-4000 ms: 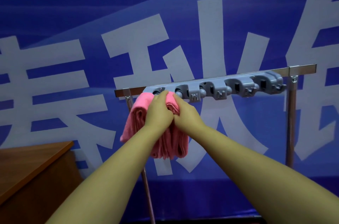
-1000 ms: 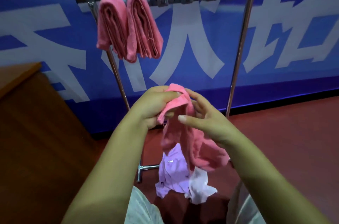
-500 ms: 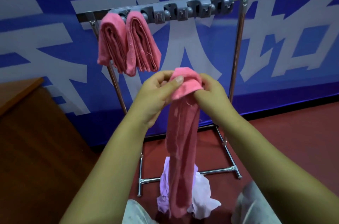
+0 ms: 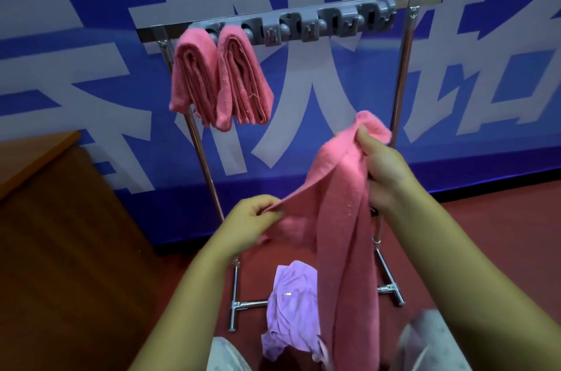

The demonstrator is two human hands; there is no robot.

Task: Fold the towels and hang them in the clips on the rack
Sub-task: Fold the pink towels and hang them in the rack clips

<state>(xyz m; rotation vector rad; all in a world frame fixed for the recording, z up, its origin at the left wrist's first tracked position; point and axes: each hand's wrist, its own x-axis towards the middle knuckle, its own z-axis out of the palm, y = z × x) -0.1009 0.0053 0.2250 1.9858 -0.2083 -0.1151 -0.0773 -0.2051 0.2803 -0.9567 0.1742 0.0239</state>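
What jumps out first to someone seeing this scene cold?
A long pink towel stretched between the left hand and the raised right hand, mid-frame. Behind it, two folded pink towels hang from the grey clip strip on a metal rack. A lilac cloth lies below.

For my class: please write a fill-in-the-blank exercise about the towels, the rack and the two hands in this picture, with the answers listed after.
1. The number of folded pink towels hanging from the grey clip strip is ____.
2. The right hand and left hand both hold a loose towel whose colour is ____.
3. The crumpled cloth low down by the rack's feet is ____ in colour.
4. The hand holding the loose towel higher is the ____ hand.

Answers: two; pink; purple; right
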